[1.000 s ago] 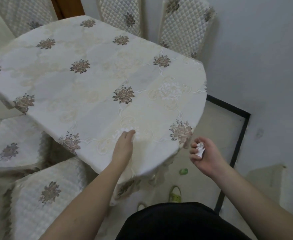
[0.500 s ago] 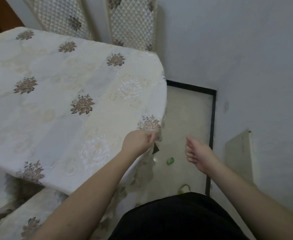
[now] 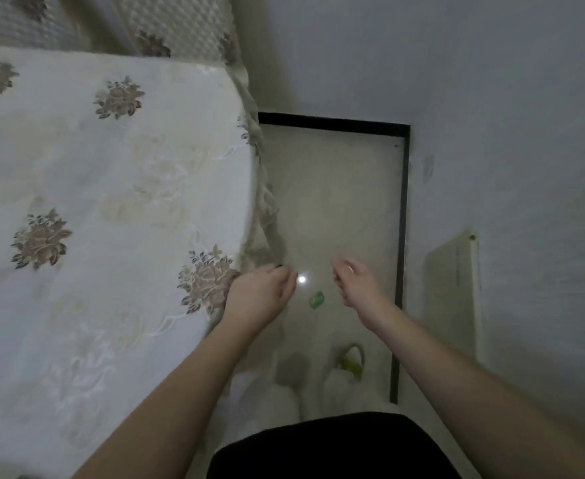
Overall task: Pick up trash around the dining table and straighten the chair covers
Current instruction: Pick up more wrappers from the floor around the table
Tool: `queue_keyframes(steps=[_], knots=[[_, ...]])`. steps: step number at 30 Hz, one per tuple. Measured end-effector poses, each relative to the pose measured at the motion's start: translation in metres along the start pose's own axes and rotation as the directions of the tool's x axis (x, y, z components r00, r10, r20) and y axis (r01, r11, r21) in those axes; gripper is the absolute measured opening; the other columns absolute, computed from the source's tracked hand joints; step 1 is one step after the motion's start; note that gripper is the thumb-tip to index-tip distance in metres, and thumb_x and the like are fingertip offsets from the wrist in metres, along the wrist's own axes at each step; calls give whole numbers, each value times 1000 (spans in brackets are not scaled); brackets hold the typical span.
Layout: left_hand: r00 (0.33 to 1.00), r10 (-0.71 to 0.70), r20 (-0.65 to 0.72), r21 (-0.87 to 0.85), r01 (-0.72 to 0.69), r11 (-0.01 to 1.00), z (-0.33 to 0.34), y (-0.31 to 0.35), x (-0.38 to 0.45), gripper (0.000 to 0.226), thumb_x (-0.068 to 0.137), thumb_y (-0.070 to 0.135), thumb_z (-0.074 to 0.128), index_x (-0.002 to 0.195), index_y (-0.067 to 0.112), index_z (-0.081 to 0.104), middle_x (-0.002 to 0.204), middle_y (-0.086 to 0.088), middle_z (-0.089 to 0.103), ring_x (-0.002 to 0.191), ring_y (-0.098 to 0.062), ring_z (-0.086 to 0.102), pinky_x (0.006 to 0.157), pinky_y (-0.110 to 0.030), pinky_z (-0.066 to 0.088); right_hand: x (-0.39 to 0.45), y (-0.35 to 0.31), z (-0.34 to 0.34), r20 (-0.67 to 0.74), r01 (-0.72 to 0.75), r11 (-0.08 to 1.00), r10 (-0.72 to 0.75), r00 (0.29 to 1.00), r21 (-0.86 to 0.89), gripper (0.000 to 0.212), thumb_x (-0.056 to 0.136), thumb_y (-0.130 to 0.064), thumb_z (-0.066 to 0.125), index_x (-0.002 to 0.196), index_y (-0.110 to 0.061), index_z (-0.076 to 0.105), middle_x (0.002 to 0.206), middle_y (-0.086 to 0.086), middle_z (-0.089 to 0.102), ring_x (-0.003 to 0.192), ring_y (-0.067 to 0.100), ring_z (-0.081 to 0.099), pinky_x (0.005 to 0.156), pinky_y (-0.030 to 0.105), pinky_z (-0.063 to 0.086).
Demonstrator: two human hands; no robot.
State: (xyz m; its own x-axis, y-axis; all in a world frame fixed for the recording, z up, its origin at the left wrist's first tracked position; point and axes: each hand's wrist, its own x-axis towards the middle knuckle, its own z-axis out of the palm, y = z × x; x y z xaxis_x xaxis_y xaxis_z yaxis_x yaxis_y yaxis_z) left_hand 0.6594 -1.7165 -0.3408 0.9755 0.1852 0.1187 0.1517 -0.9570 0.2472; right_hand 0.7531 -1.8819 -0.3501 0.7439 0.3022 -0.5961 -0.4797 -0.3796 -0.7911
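Trash, a green scrap (image 3: 316, 299), still on floor mid-frame btwn left hand (image 3: 260, 299) & right hand (image 3: 358, 283), both w/ fingers curled; can't tell if holding anything.

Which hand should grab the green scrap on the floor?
Probably left: the left hand looks empty and nearest the green scrap. The right hand seems to hold something white.

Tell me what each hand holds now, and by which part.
The right hand curls round what looks like a white scrap, a bit showing between the fingers. The left hand is curled, but whether it holds anything cannot be told.
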Motion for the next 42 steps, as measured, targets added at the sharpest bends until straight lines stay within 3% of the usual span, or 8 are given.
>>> queue_keyframes(steps=[5, 9, 13, 22, 28, 31, 34, 42], knots=[[990, -136, -32, -42, 135, 990, 62, -2, 28, 34, 87, 36, 53, 59, 18, 47, 58, -2, 47, 51, -25, 53, 44, -26, 27, 64, 47, -22, -7, 142, 931, -154, 988, -337, 30, 95, -40, 51, 74, -20, 59, 62, -9, 55, 57, 3, 49, 55, 17, 37], [985, -167, -41, 11, 167, 986, 140, -2, 43, 32, 84, 25, 64, 57, 15, 49, 58, -7, 48, 52, -26, 50, 42, -30, 29, 122, 114, -21, 38, 245, 769, -276, 960, -590, 18, 94, -35, 51, 91, -19, 58, 84, 1, 63, 76, 17, 58, 68, 33, 47], [981, -186, 57, -20, 187, 982, 235, -22, 48, 32, 85, 28, 54, 57, 13, 52, 57, -7, 49, 50, -27, 50, 46, -26, 21, 185, 192, -6, 85, 286, 646, -324, 942, -708, 11, 92, -23, 57, 96, -14, 62, 94, 8, 61, 82, 24, 57, 66, 33, 43], [974, -135, 182, -87, 153, 984, 419, -73, 42, 35, 87, 31, 48, 55, 19, 40, 57, 1, 39, 55, -11, 29, 48, -26, 18, 303, 364, 32, 165, 196, 609, -108, 980, -769, 26, 96, -19, 47, 116, -5, 55, 104, 15, 48, 94, 33, 52, 72, 35, 40], [918, -235, 319, -27, 256, 966, 510, -123, 9, 36, 90, 34, 41, 59, 17, 49, 61, 1, 41, 53, -22, 44, 42, -29, 29, 361, 438, 74, 196, 180, 643, -48, 979, -745, 47, 96, -9, 42, 141, -19, 35, 135, 15, 35, 111, 35, 47, 88, 42, 45], [875, -244, 417, 49, 247, 968, 537, -142, -2, 32, 94, 32, 44, 67, 17, 54, 67, 0, 45, 59, -18, 43, 46, -26, 17, 389, 480, 90, 248, 210, 527, 1, 969, -823, 69, 94, -6, 42, 151, -30, 11, 154, 15, 13, 123, 37, 40, 94, 43, 43], [857, -245, 454, 118, 215, 970, 558, -156, -5, 32, 95, 34, 45, 73, 16, 59, 76, -4, 52, 67, -22, 49, 50, -29, 22, 416, 514, 104, 288, 239, 454, 39, 957, -858, 70, 96, -8, 39, 152, -32, 4, 157, 18, 5, 130, 38, 38, 95, 42, 42], [872, -202, 446, 145, 152, 978, 598, -168, 2, 31, 96, 34, 46, 72, 17, 56, 73, 1, 41, 64, -16, 36, 52, -28, 18, 461, 572, 115, 301, 247, 305, 145, 942, -920, 54, 97, -11, 34, 149, -20, 20, 154, 22, 8, 126, 41, 41, 94, 43, 43]])
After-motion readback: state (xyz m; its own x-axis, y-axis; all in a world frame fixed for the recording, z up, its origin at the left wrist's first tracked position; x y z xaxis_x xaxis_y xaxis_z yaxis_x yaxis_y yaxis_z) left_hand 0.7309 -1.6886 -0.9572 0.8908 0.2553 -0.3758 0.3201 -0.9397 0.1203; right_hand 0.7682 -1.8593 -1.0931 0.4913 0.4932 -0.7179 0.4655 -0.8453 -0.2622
